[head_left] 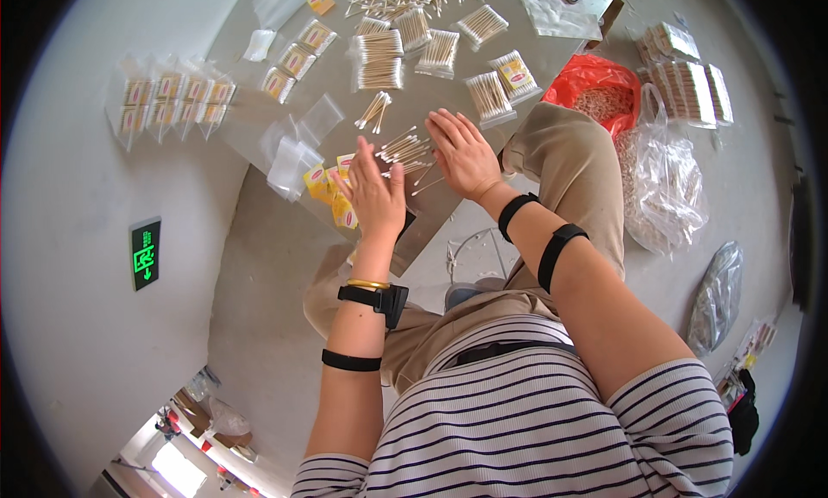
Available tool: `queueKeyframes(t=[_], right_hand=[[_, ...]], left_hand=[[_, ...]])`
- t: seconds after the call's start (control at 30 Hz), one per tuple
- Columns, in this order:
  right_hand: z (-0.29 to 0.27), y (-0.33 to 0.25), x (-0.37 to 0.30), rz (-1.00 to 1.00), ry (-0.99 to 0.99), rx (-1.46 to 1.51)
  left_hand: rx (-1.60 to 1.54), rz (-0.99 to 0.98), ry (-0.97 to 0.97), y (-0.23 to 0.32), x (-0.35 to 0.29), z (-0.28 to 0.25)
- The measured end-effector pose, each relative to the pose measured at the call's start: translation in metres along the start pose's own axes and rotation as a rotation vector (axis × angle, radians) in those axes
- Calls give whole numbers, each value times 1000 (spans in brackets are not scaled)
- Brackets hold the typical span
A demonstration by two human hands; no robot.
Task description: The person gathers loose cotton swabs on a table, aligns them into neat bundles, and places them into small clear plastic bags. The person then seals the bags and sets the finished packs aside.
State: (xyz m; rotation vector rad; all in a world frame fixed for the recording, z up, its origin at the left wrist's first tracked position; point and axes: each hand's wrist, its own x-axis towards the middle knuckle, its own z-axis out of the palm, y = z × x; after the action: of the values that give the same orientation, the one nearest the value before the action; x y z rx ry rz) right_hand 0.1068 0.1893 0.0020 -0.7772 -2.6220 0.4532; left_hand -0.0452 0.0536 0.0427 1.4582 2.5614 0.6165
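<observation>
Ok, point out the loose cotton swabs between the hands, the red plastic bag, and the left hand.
loose cotton swabs [407, 149], head view, middle of the small pile on the table.
red plastic bag [580, 77], head view, its red left side.
left hand [375, 194], head view, back of the hand.

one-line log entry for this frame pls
left hand: open, beside loose cotton swabs | right hand: open, flat at swabs | empty clear bags left | table

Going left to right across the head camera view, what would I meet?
Green lit sign → row of filled clear packets of cotton swabs → left hand → right hand → red plastic bag → clear plastic bag of swabs
</observation>
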Motion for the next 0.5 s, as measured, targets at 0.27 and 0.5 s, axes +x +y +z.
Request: queueKeyframes(t=[0.27,0.5], right_hand=[[0,-1,1,9,-16,41],[-13,8,-1,-76,-78,121]], left_hand=[[62,-47,-61,-22,-48,-2],[59,-33,-118,-11,-74,6]])
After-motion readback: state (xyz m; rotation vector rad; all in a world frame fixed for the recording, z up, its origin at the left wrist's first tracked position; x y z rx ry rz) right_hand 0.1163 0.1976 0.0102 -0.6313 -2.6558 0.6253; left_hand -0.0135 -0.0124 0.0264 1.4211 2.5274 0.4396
